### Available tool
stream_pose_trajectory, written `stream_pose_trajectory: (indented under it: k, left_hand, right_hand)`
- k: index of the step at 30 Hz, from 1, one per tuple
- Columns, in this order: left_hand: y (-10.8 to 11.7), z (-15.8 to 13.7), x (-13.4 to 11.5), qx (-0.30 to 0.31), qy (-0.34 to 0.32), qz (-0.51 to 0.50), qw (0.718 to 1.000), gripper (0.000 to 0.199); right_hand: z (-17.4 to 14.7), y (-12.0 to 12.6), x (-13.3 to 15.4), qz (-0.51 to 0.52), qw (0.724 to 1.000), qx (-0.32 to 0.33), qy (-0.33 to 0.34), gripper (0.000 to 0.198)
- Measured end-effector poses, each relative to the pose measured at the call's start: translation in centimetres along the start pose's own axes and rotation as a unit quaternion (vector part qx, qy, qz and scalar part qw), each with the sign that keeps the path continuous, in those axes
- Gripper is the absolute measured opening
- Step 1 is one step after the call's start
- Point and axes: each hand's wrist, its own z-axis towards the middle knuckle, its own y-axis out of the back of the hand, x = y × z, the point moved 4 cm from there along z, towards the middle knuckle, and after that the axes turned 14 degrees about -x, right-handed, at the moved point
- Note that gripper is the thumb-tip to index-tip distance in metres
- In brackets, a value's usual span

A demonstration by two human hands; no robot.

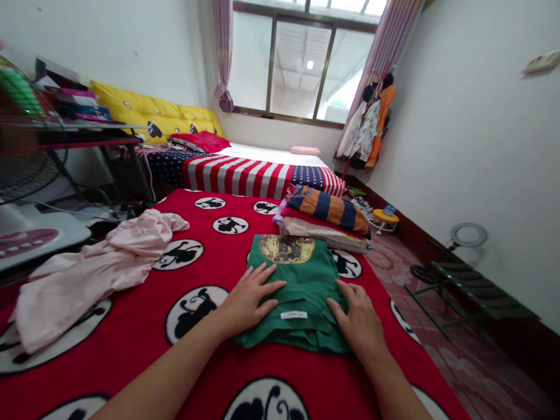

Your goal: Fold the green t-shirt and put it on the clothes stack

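A green T-shirt (301, 280) lies folded into a rough square on the red blanket, its yellow and dark print at the far end and a white neck label near me. My left hand (251, 297) rests on its left side, fingers spread flat over the cloth. On the right edge lies my right hand (357, 315), with its fingers stretched out on the fabric. Just beyond the shirt sits a stack of folded clothes (328, 213), topped by an orange and navy striped garment.
A crumpled pale pink garment (100, 268) lies on the left of the red blanket (140, 315). A fan (30, 227) stands at the far left. Behind is a bed with a flag-patterned cover (245, 175). A green folding stool (476, 286) stands on the floor at right.
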Motion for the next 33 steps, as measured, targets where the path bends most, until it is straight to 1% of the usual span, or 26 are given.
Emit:
stream_pose_trajectory:
  k: [2, 3, 4, 5, 7, 10, 12, 14, 15, 16, 18, 19, 20, 21, 22, 24, 25, 27, 29, 30, 32, 33]
  left_hand:
    - [0.8, 0.1, 0.4, -0.06, 0.069, 0.039, 0.995, 0.047]
    - [1.3, 0.1, 0.7, -0.088, 0.11, 0.063, 0.988, 0.051]
    - [1.7, 0.0, 0.8, -0.104, 0.148, 0.083, 0.98, 0.055]
    - [1.9, 0.0, 0.9, -0.108, 0.175, 0.098, 0.974, 0.058]
    - [2.0, -0.1, 0.7, -0.092, 0.201, 0.101, 0.97, 0.063]
    - [1.4, 0.0, 0.5, -0.07, 0.214, 0.062, 0.972, 0.065]
    - [1.3, 0.3, 0.6, -0.061, 0.22, 0.018, 0.973, 0.062]
    - [2.0, 0.6, 0.8, -0.04, 0.213, -0.025, 0.976, 0.051]
    - [2.7, 0.8, 0.9, -0.025, 0.204, -0.046, 0.978, 0.045]
    - [3.5, 0.9, 0.9, -0.002, 0.192, -0.065, 0.979, 0.041]
    - [5.5, 1.0, 0.9, 0.065, 0.17, -0.081, 0.98, 0.034]
    - [6.4, 0.9, 0.8, 0.099, 0.164, -0.07, 0.979, 0.03]
    - [7.3, 0.8, 0.7, 0.123, 0.162, -0.042, 0.978, 0.027]
    - [8.0, 0.9, 0.6, 0.13, 0.163, -0.004, 0.978, 0.024]
    - [8.4, 1.0, 0.5, 0.115, 0.165, 0.037, 0.979, 0.024]
    - [8.4, 1.5, -0.1, 0.046, 0.161, 0.084, 0.982, 0.025]
    - [7.7, 1.7, -0.5, 0.01, 0.151, 0.076, 0.986, 0.026]
    - [5.5, 2.1, -1.3, -0.039, 0.12, 0.016, 0.992, 0.032]
    - [2.7, 2.0, -1.9, -0.049, 0.082, -0.036, 0.995, 0.043]
    - [1.4, 1.8, -2.1, -0.041, 0.062, -0.038, 0.997, 0.05]
    - [-0.7, 1.3, -2.2, -0.013, 0.024, -0.009, 1.0, 0.062]
    - [-1.4, 1.0, -2.2, 0.001, 0.01, 0.009, 1.0, 0.063]
  right_hand:
    - [0.0, 0.2, 0.2, -0.019, 1.0, 0.013, 0.007, 0.045]
    - [0.0, 0.3, 0.2, -0.023, 1.0, 0.02, 0.008, 0.045]
    - [0.0, 0.3, 0.3, -0.024, 0.999, 0.026, 0.006, 0.047]
    - [-0.1, 0.4, 0.3, -0.022, 0.999, 0.031, 0.003, 0.048]
    - [-0.1, 0.4, 0.4, -0.007, 0.999, 0.038, -0.005, 0.049]
    - [-0.1, 0.2, 0.8, 0.034, 0.998, 0.045, -0.005, 0.048]
    - [0.1, 0.3, 1.2, 0.074, 0.996, 0.047, -0.004, 0.046]
    - [0.4, 1.1, 1.4, 0.122, 0.991, 0.055, -0.022, 0.045]
    - [0.4, 1.7, 1.3, 0.148, 0.986, 0.073, -0.036, 0.043]
    - [0.4, 2.3, 1.3, 0.173, 0.978, 0.106, -0.048, 0.041]
    - [0.1, 3.6, 1.1, 0.212, 0.954, 0.208, -0.049, 0.036]
    - [-0.1, 4.2, 1.0, 0.223, 0.94, 0.255, -0.039, 0.034]
    - [-0.2, 4.7, 0.7, 0.23, 0.93, 0.284, -0.03, 0.033]
    - [-0.1, 5.0, 0.3, 0.232, 0.929, 0.288, -0.027, 0.033]
    - [0.2, 5.1, -0.1, 0.232, 0.934, 0.269, -0.033, 0.034]
    - [0.9, 4.8, -1.0, 0.246, 0.947, 0.192, -0.07, 0.032]
    - [1.3, 4.3, -1.4, 0.258, 0.95, 0.151, -0.092, 0.03]
    - [1.6, 3.2, -1.8, 0.271, 0.952, 0.082, -0.118, 0.027]
    - [1.6, 2.1, -1.7, 0.261, 0.958, 0.035, -0.117, 0.026]
    - [1.5, 1.7, -1.6, 0.249, 0.962, 0.019, -0.114, 0.026]
    - [1.4, 1.0, -1.5, 0.237, 0.965, 0.002, -0.112, 0.029]
    - [1.5, 0.8, -1.4, 0.24, 0.964, -0.003, -0.115, 0.03]
